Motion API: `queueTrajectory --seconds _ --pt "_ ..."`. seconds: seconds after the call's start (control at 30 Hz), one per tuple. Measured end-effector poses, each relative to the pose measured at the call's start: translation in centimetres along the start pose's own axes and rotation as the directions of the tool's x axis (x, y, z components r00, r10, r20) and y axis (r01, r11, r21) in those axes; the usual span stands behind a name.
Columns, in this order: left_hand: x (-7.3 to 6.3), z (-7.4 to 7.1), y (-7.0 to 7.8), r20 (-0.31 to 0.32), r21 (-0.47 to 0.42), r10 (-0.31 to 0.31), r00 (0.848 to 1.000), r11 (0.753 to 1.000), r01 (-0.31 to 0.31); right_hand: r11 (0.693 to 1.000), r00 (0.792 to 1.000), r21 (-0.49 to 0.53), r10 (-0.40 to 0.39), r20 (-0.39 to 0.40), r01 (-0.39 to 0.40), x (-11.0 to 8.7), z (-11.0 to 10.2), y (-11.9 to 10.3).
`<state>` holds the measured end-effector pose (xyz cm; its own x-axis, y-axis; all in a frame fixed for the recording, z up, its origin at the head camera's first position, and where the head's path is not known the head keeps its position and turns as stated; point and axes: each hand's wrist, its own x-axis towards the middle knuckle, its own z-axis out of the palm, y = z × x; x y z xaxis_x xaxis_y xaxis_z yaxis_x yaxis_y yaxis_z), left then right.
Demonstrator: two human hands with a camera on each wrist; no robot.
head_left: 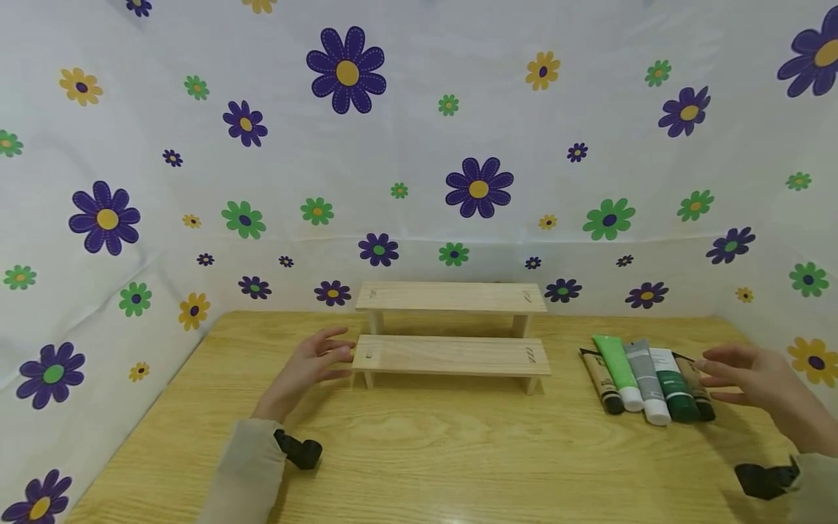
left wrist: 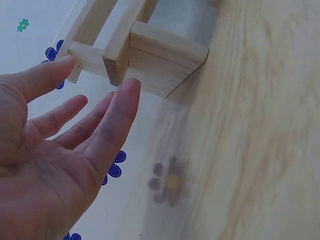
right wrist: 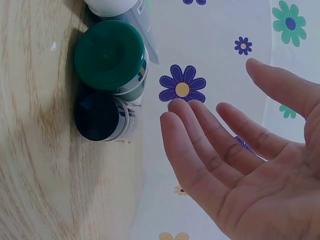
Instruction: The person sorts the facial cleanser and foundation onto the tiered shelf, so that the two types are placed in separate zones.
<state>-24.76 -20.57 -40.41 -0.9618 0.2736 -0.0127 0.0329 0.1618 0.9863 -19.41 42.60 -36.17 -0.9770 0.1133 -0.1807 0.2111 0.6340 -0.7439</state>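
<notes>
A two-step wooden rack [head_left: 452, 354] stands at the middle of the table, its lower step in front of the higher one. My left hand [head_left: 313, 362] is beside the rack's left end, fingers loosely extended, holding nothing; in the left wrist view its fingertips [left wrist: 131, 87] come right up near the end of the step. On the right lie several squeeze tubes side by side: brown with black caps [head_left: 602, 382], light green [head_left: 617, 371], grey [head_left: 648, 382], and white and dark green [head_left: 676, 386]. My right hand [head_left: 753, 378] hovers at the right of this row, palm toward it, fingers relaxed and holding nothing.
The wood-grain table [head_left: 406, 451] runs back to a white cloth [head_left: 406, 138] printed with flowers, which also hangs along both sides. A black wrist camera [head_left: 300, 450] is strapped at the left sleeve and another camera [head_left: 766, 480] at the right.
</notes>
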Motion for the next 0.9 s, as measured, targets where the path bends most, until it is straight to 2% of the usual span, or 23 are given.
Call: queueTrajectory --seconds 0.07,0.17,0.23,0.3,0.37,0.5,0.6,0.7,0.77,0.9 --pt "0.3 0.2 0.0 -0.003 -0.005 -0.001 1.000 1.000 0.001 1.000 1.000 0.005 -0.017 0.019 0.017 0.4 -0.2 1.0" --pt "0.8 0.5 0.0 -0.003 -0.010 0.001 1.000 1.000 -0.001 0.998 0.999 0.045 -0.033 0.008 0.032 1.7 -0.5 3.2" --pt "1.1 0.7 0.0 0.000 -0.002 -0.001 1.000 1.000 0.001 0.997 0.999 0.076 -0.035 0.009 0.034 2.2 -0.7 3.9" --pt "1.2 0.9 0.0 0.003 0.007 -0.001 1.000 1.000 0.001 0.997 1.000 0.068 -0.027 0.011 0.026 2.0 -0.8 3.4" --pt "1.4 1.1 0.1 0.007 0.010 -0.004 1.000 1.000 0.004 0.999 1.000 0.044 -0.025 0.019 0.024 1.1 -0.8 1.9" --pt "1.6 1.5 0.1 0.019 -0.004 -0.005 1.000 1.000 0.005 0.997 0.999 0.053 -0.052 0.015 0.052 1.9 -0.9 3.1" --pt "1.8 1.8 0.0 0.020 -0.024 -0.021 1.000 0.999 0.022 0.992 0.997 0.110 -0.069 0.033 0.065 2.7 -1.2 4.6" --pt "1.9 1.9 -0.3 0.017 -0.036 -0.037 0.999 0.999 0.037 0.992 0.995 0.111 -0.070 0.068 0.063 1.6 -1.2 3.0" --pt "1.9 1.9 -0.4 0.021 -0.040 -0.038 0.999 0.998 0.039 0.991 0.995 0.121 -0.067 0.073 0.058 1.5 -1.2 2.8" --pt "1.9 1.9 -0.6 0.036 -0.045 -0.032 0.999 0.998 0.034 0.997 0.996 0.062 -0.049 0.070 0.044 0.8 -0.9 1.2"
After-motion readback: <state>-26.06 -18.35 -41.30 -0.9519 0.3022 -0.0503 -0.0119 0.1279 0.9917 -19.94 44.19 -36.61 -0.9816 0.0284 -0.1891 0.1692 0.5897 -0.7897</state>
